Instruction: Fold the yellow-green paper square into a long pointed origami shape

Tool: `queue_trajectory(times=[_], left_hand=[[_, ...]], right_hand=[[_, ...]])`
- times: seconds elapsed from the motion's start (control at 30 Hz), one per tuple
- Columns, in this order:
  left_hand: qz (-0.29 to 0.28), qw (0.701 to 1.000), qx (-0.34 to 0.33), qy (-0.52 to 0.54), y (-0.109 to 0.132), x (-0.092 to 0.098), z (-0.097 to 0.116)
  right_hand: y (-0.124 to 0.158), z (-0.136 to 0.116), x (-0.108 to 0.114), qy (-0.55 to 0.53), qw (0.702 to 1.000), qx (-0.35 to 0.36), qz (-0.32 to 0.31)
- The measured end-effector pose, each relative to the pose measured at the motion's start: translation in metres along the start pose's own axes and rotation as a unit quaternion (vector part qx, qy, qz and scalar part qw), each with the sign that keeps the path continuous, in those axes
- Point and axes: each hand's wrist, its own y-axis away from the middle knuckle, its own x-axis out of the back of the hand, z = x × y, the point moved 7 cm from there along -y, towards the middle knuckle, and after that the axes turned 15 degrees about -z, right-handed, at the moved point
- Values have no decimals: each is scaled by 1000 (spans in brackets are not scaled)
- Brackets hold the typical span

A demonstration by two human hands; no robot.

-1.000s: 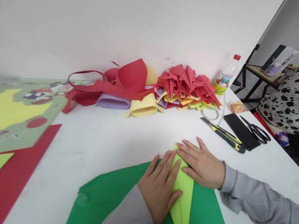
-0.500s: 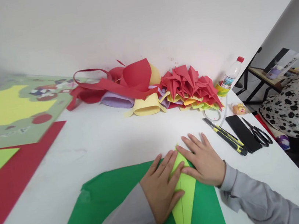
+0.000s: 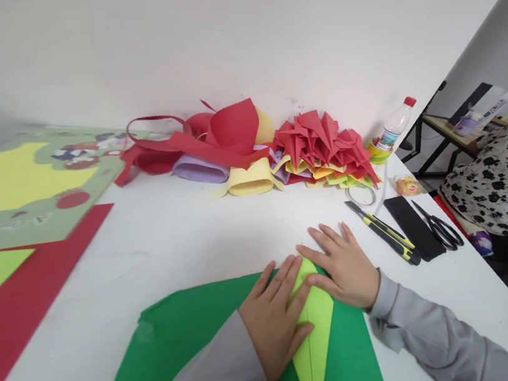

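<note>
A lime-green sheet of paper [image 3: 317, 320], folded into a narrow kite shape with a seam down its middle, lies on a larger dark green sheet [image 3: 191, 319]. Flat across its upper left side rests my left hand [image 3: 278, 316], fingers stretched out. My right hand [image 3: 343, 266] touches the paper's top right edge near the tip, its fingers spread. The two hands meet close to the top, where the thumb of the right and a finger of the left come together. Part of the folded paper is hidden under both hands.
To the right lie a utility knife [image 3: 386, 235], a black case [image 3: 413, 228] and scissors [image 3: 441, 227]. Red folded paper pieces [image 3: 310, 138], paper rolls [image 3: 252, 178] and a bottle [image 3: 392, 130] stand along the wall. At left are a printed board [image 3: 51, 225] and red paper [image 3: 29, 310]. Someone in patterned clothing [image 3: 506, 167] is at far right.
My right hand has shifted very slightly up and left along the paper's top edge. The left hand stays almost in place, and the view has moved a little.
</note>
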Motion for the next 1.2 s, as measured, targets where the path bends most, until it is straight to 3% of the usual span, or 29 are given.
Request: queue_trajectory(times=[0.47,0.93,1.2], left_hand=[[-11,1000,3,-12,-1,1,1],[12,1000,-8,20,2,2,-1],[2,1000,-10,14,1,3,-1]], right_hand=[[-2,2,0,-11,1000,-4,8],[3,-3,5,10,998,13,58],[1,-2,3,0,999,0,50]])
